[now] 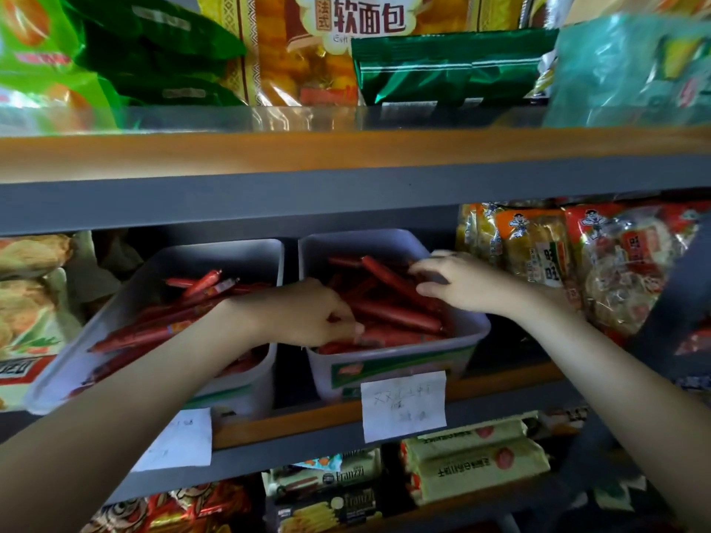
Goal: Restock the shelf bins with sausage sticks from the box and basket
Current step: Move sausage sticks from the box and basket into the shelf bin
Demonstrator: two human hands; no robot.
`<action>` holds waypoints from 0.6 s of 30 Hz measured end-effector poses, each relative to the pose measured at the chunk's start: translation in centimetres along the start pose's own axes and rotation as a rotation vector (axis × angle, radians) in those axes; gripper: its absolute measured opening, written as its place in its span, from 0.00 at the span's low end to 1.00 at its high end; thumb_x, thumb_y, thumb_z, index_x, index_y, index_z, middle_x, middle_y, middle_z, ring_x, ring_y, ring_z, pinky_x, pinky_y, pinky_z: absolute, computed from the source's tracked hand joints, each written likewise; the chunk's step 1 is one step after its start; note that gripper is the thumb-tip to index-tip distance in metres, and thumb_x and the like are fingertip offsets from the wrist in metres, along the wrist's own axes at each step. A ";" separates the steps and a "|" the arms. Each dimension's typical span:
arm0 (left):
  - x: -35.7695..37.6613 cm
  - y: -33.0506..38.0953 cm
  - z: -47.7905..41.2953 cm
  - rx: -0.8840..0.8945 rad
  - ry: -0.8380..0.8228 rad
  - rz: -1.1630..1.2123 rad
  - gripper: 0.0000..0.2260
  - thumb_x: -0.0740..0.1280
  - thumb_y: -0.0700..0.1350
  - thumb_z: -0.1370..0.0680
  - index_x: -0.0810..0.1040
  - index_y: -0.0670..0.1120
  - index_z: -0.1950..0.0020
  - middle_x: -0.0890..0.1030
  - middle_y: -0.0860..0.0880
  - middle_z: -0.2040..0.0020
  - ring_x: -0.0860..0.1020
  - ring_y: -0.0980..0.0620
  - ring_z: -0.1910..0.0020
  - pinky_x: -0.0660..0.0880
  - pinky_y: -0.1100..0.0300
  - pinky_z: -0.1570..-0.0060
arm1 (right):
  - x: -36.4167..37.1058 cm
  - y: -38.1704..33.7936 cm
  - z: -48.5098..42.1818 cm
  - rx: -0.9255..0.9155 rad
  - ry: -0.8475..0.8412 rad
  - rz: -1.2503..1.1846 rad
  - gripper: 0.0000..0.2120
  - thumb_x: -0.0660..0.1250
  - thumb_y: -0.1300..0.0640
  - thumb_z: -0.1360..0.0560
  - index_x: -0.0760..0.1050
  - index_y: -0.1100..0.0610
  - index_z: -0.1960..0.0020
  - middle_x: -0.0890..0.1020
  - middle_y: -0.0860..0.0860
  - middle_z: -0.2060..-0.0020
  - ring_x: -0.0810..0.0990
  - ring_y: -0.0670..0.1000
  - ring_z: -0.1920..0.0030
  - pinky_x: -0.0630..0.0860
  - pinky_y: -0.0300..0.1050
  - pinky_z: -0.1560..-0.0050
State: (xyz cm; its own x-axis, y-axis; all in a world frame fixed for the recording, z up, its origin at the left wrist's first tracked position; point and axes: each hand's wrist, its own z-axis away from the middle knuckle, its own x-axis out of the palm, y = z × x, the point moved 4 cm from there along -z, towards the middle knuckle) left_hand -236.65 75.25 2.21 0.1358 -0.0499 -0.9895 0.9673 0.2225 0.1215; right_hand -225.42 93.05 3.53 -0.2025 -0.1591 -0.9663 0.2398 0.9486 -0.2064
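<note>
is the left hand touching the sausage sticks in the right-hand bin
Touching. The head view shows the left hand reaching over the right-hand bin, where its curled fingers grip the sausage sticks with no gap visible.

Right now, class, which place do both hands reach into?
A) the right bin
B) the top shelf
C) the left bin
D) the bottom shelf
A: the left hand and the right hand are both among the sausage sticks in the right bin.
</note>
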 end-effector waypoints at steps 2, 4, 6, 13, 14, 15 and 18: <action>-0.2 0.0 -0.4 0.035 0.048 0.014 0.20 0.55 0.66 0.26 0.79 0.56 0.53 0.81 0.54 0.55 0.78 0.56 0.54 0.74 0.52 0.47 | 0.8 1.1 -0.2 0.109 -0.040 0.264 0.25 0.60 0.40 0.24 0.68 0.50 0.31 0.71 0.51 0.37 0.65 0.55 0.34 0.62 0.53 0.35; -0.1 0.3 -0.6 0.058 0.076 0.053 0.16 0.61 0.62 0.23 0.75 0.59 0.39 0.77 0.54 0.41 0.74 0.56 0.42 0.70 0.55 0.38 | 1.9 1.1 -0.3 0.105 -0.131 0.424 0.24 0.59 0.38 0.25 0.70 0.48 0.33 0.70 0.51 0.38 0.60 0.56 0.35 0.55 0.57 0.34; 0.4 0.8 -0.8 0.062 0.053 -0.060 0.31 0.59 0.66 0.25 0.56 0.60 0.25 0.60 0.53 0.25 0.59 0.53 0.27 0.58 0.53 0.28 | 2.4 0.8 -0.6 0.079 -0.150 0.424 0.19 0.58 0.42 0.23 0.70 0.46 0.34 0.69 0.51 0.38 0.57 0.57 0.33 0.49 0.59 0.32; -0.2 1.7 -1.4 0.020 0.151 -0.154 0.27 0.64 0.65 0.27 0.69 0.54 0.31 0.72 0.52 0.41 0.70 0.52 0.38 0.67 0.60 0.40 | 2.3 1.0 -0.6 -0.034 -0.172 0.162 0.21 0.58 0.56 0.21 0.67 0.38 0.31 0.71 0.44 0.41 0.62 0.49 0.33 0.45 0.54 0.28; -0.8 2.0 -1.2 0.043 0.230 -0.115 0.24 0.64 0.66 0.27 0.73 0.54 0.37 0.73 0.54 0.47 0.73 0.53 0.43 0.69 0.60 0.44 | 2.2 1.4 -0.5 -0.036 -0.191 0.158 0.20 0.59 0.54 0.21 0.67 0.36 0.32 0.71 0.44 0.39 0.61 0.49 0.32 0.43 0.54 0.28; -1.3 2.2 -1.0 0.056 0.300 -0.078 0.22 0.63 0.66 0.27 0.74 0.54 0.40 0.74 0.55 0.48 0.74 0.53 0.44 0.69 0.61 0.45 | 2.2 1.8 -0.4 -0.046 -0.210 0.129 0.19 0.60 0.52 0.21 0.68 0.34 0.34 0.71 0.44 0.37 0.59 0.49 0.31 0.41 0.56 0.28; -1.0 1.8 -1.5 -0.022 0.240 -0.179 0.29 0.56 0.68 0.25 0.60 0.58 0.26 0.62 0.54 0.27 0.59 0.52 0.27 0.54 0.57 0.33 | 2.0 2.4 -0.3 -0.021 -0.184 0.065 0.16 0.57 0.45 0.20 0.68 0.36 0.33 0.68 0.41 0.31 0.55 0.48 0.28 0.43 0.59 0.27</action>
State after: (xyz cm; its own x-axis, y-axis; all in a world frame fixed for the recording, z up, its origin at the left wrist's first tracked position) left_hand -235.39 77.17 3.30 -0.0933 0.1408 -0.9856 0.9662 0.2516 -0.0555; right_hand -225.59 95.07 1.15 -0.0101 -0.1432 -0.9896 0.2261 0.9637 -0.1417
